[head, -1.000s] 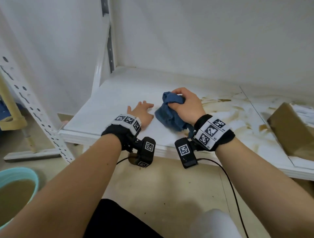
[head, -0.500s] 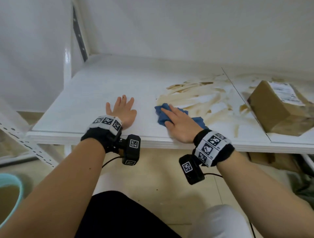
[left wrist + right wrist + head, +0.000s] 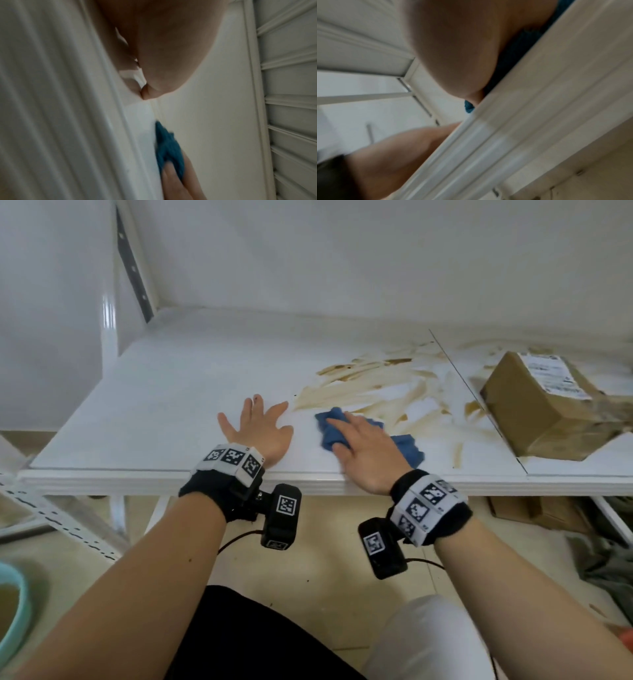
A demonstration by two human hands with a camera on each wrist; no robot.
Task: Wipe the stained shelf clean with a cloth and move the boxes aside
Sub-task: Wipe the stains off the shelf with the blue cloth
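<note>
A white shelf carries brown smeared stains across its middle and right. My right hand lies flat with straight fingers on a blue cloth, pressing it to the shelf at the near edge of the stains. The cloth also shows in the left wrist view, and as a blue strip under the palm in the right wrist view. My left hand rests flat on the bare shelf just left of the cloth, fingers spread. A brown cardboard box with a white label sits at the right.
A white upright post stands at the shelf's left end, with a wall behind. More cardboard lies under the shelf at the right. A teal basin of murky water sits on the floor at lower left.
My right hand went from gripping the bunched cloth above the shelf to pressing it flat on the surface. The left hand stayed planted. The head view swung right, revealing the box.
</note>
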